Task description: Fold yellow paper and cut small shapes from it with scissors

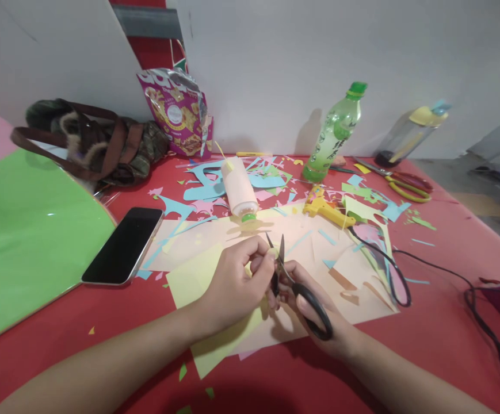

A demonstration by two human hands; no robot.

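Observation:
My right hand (314, 313) grips black-handled scissors (295, 284), blades parted and pointing up. My left hand (239, 282) is closed in a pinch right at the blades, holding a small piece of yellow paper that is mostly hidden by the fingers. Both hands hover over a yellow sheet (198, 287) lying on a larger peach sheet (314, 253) on the red table (426, 322).
A phone (124, 244) lies left, beside a green sheet (25, 230). Behind are a bag (94, 144), a snack packet (178, 112), a lying bottle (239, 187), a green bottle (334, 132), a yellow glue gun (325, 210) with black cord (426, 264), other scissors (400, 181) and paper scraps.

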